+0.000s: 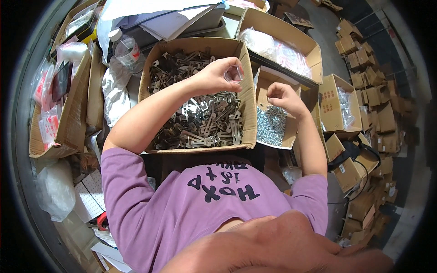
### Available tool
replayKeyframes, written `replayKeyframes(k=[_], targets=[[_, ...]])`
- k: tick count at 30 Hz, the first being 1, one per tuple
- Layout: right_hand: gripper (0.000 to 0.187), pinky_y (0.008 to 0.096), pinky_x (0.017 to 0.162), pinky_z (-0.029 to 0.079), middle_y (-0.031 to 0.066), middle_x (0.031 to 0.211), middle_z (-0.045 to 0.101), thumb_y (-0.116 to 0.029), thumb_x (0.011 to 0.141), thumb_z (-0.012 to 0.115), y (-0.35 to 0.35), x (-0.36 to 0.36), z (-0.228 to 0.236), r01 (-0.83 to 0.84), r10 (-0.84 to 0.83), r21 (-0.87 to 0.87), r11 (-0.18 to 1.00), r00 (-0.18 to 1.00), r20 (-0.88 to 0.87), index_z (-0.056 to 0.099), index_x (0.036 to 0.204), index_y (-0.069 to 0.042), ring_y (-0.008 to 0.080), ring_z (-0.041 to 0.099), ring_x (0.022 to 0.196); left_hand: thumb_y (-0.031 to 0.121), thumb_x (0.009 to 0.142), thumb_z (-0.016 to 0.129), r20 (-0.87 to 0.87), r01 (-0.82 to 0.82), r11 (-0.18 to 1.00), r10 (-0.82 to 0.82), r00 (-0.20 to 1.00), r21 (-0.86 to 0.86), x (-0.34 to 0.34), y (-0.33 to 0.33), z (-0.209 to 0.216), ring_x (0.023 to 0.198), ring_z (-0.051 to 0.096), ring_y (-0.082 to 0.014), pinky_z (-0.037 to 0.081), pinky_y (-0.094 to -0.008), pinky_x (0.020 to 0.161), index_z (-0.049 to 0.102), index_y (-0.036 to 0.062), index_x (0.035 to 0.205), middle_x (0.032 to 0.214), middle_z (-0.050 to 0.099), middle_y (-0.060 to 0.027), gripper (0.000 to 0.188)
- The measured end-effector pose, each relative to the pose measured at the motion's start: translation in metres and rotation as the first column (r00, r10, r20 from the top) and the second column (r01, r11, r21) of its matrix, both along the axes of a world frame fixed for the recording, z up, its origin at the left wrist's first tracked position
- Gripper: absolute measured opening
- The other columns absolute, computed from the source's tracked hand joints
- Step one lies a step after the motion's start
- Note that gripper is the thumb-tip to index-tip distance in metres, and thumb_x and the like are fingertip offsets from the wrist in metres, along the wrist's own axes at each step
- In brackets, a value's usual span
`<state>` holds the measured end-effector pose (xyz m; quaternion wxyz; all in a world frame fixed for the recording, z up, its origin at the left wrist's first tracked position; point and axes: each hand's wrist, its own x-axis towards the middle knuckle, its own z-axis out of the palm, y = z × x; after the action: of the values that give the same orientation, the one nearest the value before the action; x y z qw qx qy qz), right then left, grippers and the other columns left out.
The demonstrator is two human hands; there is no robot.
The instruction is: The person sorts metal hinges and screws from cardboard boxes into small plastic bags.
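From the head camera, the work surface is hidden under open cardboard boxes, and a grey floor runs off at the upper right, where many small brown cartons [364,59] lie heaped along the wall.

A large box of flat metal brackets [200,113] sits straight ahead. Just right of it stands a narrower box of small silver screws [271,125], and behind that a box of clear plastic bags [277,50]. A carton with red print [334,102] stands further right. On the left, a clear water bottle [127,52] with a white cap lies tilted beside crumpled plastic, and a side box [63,113] holds red-and-white packets.

The left hand [216,75] hovers over the brackets, its fingertips pinched on a small clear plastic bag [234,73]. The right hand [282,98] hangs over the screws, fingers curled together; whether it grips anything I cannot tell. A purple shirt fills the lower middle.
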<state>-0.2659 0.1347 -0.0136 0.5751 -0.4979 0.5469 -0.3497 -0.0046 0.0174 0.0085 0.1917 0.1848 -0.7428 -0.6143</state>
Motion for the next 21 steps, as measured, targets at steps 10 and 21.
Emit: replayKeyframes(k=[10, 21], targets=[[0.019, 0.022, 0.076, 0.047, 0.0028, 0.091, 0.06, 0.001, 0.08, 0.064, -0.027, 0.077, 0.058, -0.111, 0.167, -0.442, 0.89, 0.982, 0.09, 0.059, 0.098, 0.001, 0.008, 0.058, 0.084, 0.008, 0.072, 0.075, 0.02, 0.102, 0.992, -0.103, 0.994, 0.071, 0.0, 0.016, 0.0, 0.078, 0.05, -0.0067, 0.045, -0.0225, 0.069, 0.052, 0.0065, 0.099, 0.079, 0.052, 0.0023, 0.035], [0.025, 0.0349, 0.084, 0.049, 0.0148, 0.094, 0.068, -0.018, 0.076, 0.064, -0.134, -0.055, 0.023, 0.038, -0.366, -0.396, 0.918, 0.467, -0.805, 0.068, 0.096, -0.003, 0.026, 0.065, 0.091, 0.013, 0.071, 0.078, 0.015, 0.021, 0.999, -0.021, 1.0, 0.045, 0.002, -0.004, 0.002, 0.075, 0.048, -0.0057, 0.042, -0.0225, 0.068, 0.052, 0.0069, 0.095, 0.078, 0.05, 0.003, 0.035]])
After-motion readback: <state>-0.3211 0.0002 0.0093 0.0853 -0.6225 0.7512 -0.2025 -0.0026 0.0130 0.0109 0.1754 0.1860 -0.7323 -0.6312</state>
